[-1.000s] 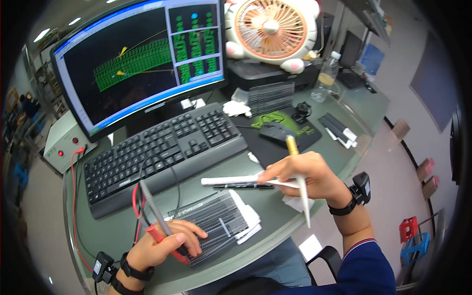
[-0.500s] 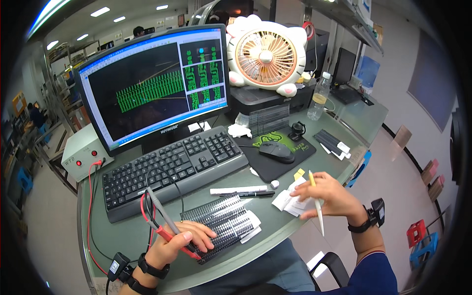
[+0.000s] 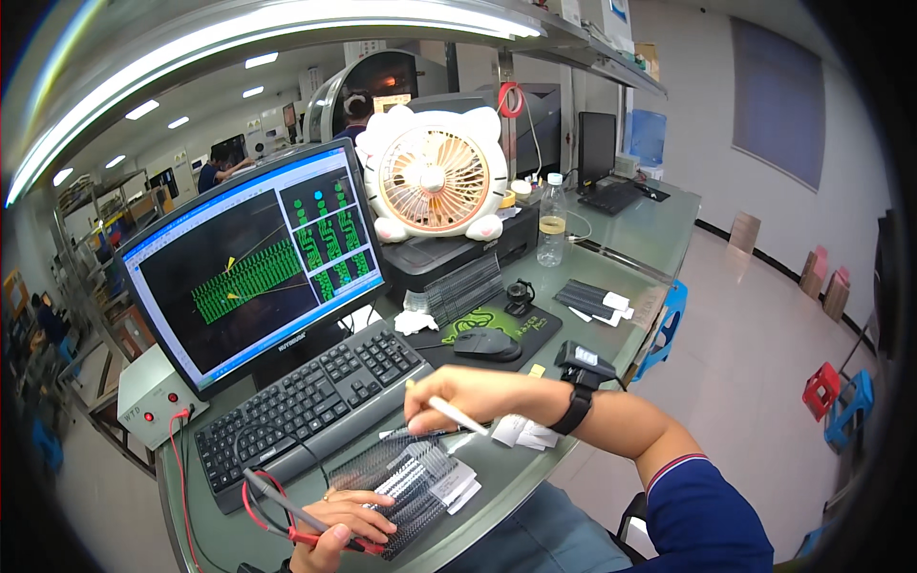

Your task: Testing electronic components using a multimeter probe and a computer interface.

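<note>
My left hand [image 3: 346,520] lies over the near part of a stack of dark, finely striped strips [image 3: 415,520], fingers stretched across them. Between its thumb and fingers it keeps a pair of test probes [image 3: 285,503], one grey and one red, with leads looping off to the left. My right hand [image 3: 473,392] is closed on a slim white pen [image 3: 460,416] with a yellow end. It is at the far edge of the strips; whether its fingertips touch them I cannot tell. White paper tabs [image 3: 457,484] stick out at the strips' right end.
Behind the strips lies a black keyboard [image 3: 315,411] before a monitor [image 3: 258,267]. A mouse [image 3: 487,345] rests on a mouse pad [image 3: 537,329]. White paper slips [image 3: 525,432] lie by my right wrist. Farther back are a cat-shaped fan [image 3: 435,181] and a water bottle [image 3: 551,224].
My right hand has moved left with the pen, from above the paper slips to the strips. My left hand stays on the strips with the probes. The head view has shifted.
</note>
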`<action>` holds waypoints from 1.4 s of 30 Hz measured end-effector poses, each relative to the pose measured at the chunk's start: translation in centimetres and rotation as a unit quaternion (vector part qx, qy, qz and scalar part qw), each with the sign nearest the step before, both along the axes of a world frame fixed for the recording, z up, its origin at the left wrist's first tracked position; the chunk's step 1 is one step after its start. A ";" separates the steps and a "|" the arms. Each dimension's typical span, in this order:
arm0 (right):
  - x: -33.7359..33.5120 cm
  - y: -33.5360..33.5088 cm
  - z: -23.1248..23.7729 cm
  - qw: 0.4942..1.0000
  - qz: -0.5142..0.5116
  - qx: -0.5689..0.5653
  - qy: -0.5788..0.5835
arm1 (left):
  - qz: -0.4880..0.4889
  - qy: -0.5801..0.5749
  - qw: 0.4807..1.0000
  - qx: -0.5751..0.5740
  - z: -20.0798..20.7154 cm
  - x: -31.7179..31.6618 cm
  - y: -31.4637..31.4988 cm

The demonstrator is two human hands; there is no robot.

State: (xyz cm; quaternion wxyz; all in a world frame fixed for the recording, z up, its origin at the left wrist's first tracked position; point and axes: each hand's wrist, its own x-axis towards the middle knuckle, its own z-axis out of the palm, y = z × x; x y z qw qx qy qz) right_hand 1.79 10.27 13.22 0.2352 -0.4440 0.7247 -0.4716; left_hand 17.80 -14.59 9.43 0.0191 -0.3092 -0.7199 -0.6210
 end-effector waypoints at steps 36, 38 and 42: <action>-20.4 10.3 -3.2 0.860 -0.397 0.079 0.312 | 0.097 0.057 0.992 -0.060 -1.6 -1.7 -0.4; -19.5 9.9 -2.7 0.860 -0.403 0.108 0.294 | 0.101 0.056 0.992 -0.054 -1.7 -1.6 -0.4; -18.7 10.0 -2.8 0.840 -0.417 0.151 0.312 | 0.104 0.056 0.992 -0.047 -2.0 -1.6 -0.4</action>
